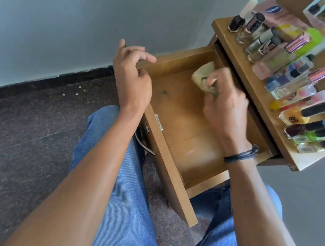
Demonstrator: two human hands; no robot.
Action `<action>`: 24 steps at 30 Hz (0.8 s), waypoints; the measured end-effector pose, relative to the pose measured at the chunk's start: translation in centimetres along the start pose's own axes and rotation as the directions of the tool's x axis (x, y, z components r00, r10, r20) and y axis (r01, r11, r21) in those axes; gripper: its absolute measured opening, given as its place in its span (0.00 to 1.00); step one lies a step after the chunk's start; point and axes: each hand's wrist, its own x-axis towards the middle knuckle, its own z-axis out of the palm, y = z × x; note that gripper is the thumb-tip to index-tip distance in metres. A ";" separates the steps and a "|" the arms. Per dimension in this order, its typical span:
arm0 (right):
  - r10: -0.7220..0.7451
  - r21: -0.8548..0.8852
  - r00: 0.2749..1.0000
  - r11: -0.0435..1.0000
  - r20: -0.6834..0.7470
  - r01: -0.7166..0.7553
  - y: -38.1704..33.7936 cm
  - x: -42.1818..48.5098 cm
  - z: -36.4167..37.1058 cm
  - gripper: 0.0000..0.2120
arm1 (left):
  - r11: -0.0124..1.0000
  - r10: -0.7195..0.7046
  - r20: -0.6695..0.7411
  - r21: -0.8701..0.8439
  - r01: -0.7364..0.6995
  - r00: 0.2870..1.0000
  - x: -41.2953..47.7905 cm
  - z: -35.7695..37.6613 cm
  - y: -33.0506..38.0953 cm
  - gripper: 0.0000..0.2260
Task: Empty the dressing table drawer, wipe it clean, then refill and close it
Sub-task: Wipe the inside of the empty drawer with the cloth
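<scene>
you're in the wiping step. the drawer [181,112] is pulled well out of the dressing table [232,50] and sits over your lap, with nothing left inside it but your cloth. your right hand [223,107] is clenched around the pale cloth [202,77], pressing it onto the drawer floor near the far corner, close to the table body. the hand is a little blurred, so i judge it to be mid-stroke. your left hand [131,79] rests on the drawer's far front corner, its fingers loosely curled and pinching the rim to steady it.

a dark smudge [164,92] shows on the floor near your left hand, and a faint pale mark [191,152] lies toward the near end. the next move calls for carrying the cloth across to those two spots and into the near corners while the left hand holds the drawer steady.

counting: one drawer, one cloth, two hands, one dark cord band [241,154] on your right wrist. the bottles [296,75] crowd the tabletop in rows, well over a dozen, too overlapped and blurred for an exact count. those are probably what must go back in once the wood is clean.
</scene>
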 end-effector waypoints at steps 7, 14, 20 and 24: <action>0.279 0.257 0.913 0.897 0.299 -0.358 1.0 -0.2 2.7 0.16 | 1.000 -0.008 -0.017 -0.008 0.008 1.000 0.0 0.0 -0.1 0.26; 0.253 0.337 0.887 0.856 0.386 -0.391 2.6 3.7 3.3 0.13 | 0.999 -0.014 -0.027 -0.036 0.013 1.000 -0.1 0.0 0.3 0.25; 0.053 0.320 0.823 0.905 0.566 -0.279 1.3 5.1 4.0 0.11 | 0.999 -0.017 -0.032 -0.034 0.016 0.999 -0.1 0.0 0.2 0.25; 0.068 0.194 0.821 0.958 0.567 -0.213 1.7 4.4 5.4 0.10 | 0.999 -0.026 -0.028 -0.035 0.025 0.999 -0.2 0.0 0.4 0.25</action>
